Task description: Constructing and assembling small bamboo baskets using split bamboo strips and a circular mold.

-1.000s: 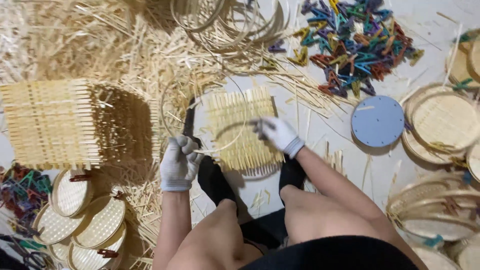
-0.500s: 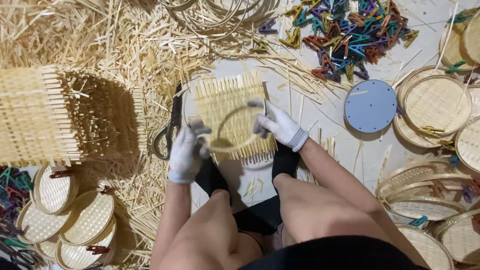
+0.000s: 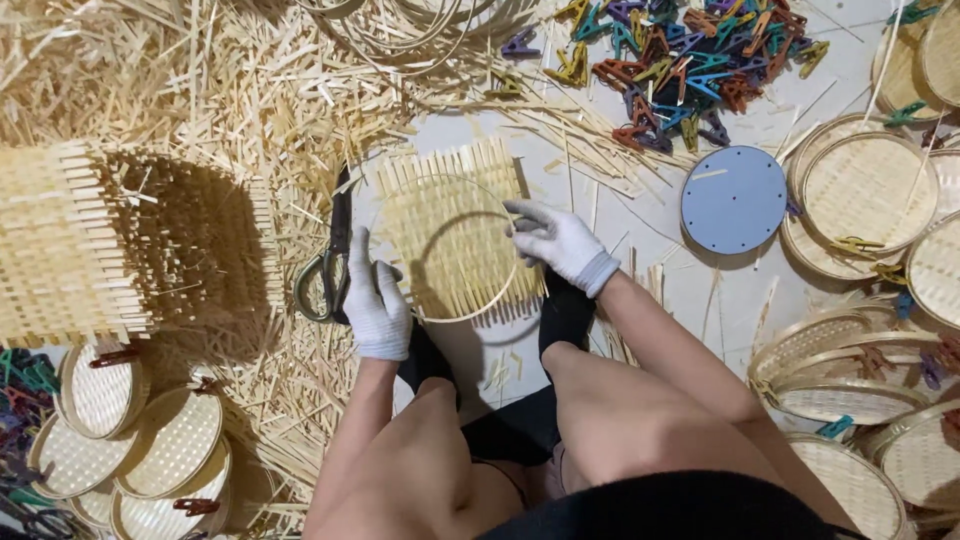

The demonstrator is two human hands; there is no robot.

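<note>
Both gloved hands press a thin hoop (image 3: 462, 250) onto a square woven mat (image 3: 455, 235) that lies flat on the floor (image 3: 640, 200) in front of the person's knees. The left hand (image 3: 376, 300) grips the hoop's left edge, its fingers (image 3: 360, 255) curled around the rim with one stretched upward along it. The right hand (image 3: 555, 240) holds the hoop's right edge, its fingers (image 3: 525, 215) bent and pinching the rim against the mat. The hoop sits within the mat's outline, touching its weave. Just left of the left hand lie scissors (image 3: 330, 265), blades pointing away from the person. A stack of woven mats (image 3: 70, 245) stands further left, among loose bamboo strips (image 3: 250, 90). A blue round disc (image 3: 733, 198) lies to the right of the mat, well apart from it. Beyond it is a heap of coloured clips (image 3: 690, 60). Finished round trays (image 3: 865, 190) are piled at the right and at the lower left.
</note>
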